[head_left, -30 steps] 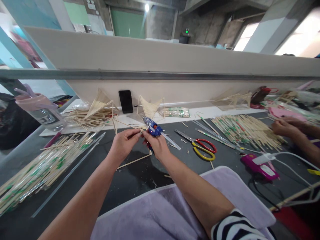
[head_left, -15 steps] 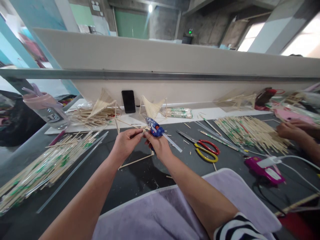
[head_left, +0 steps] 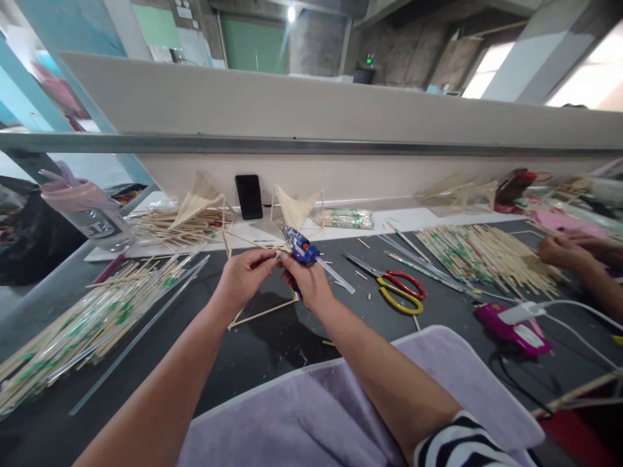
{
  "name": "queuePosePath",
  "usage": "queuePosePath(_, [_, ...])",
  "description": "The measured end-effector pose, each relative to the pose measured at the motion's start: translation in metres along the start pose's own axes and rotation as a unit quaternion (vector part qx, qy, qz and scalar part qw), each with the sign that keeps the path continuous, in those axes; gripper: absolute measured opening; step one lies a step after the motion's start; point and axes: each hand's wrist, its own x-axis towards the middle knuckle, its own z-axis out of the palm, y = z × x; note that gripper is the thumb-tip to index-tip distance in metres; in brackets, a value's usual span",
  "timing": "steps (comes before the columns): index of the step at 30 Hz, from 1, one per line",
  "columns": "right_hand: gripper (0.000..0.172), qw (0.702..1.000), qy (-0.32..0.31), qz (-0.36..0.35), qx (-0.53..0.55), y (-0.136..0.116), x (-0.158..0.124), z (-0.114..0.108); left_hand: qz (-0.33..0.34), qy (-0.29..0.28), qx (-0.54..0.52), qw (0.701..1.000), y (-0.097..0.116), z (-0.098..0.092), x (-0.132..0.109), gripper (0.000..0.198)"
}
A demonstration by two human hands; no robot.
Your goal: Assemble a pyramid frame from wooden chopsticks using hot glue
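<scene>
My left hand (head_left: 243, 275) pinches the stick frame (head_left: 263, 312), which spreads below my grip, while my right hand (head_left: 310, 280) clasps the glue gun (head_left: 302, 248) alongside, seemingly mid-joining, where the next move calls for steadiness.

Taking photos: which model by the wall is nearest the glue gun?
The middle model, right of the phone; the left model and right ones are farther.

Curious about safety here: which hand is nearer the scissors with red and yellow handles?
Right: the right hand, holding the blue glue gun, is just left of the scissors. The left hand is farther left, beyond the right hand.
</scene>
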Motion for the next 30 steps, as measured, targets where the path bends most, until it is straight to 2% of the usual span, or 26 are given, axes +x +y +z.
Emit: queuePosePath(30, [0.026,1.0,0.009,-0.004,-0.025,-0.0052,-0.0026,0.0021,0.023,0.003,0.012,1.0,0.0019,-0.0013,0.0014,0.027])
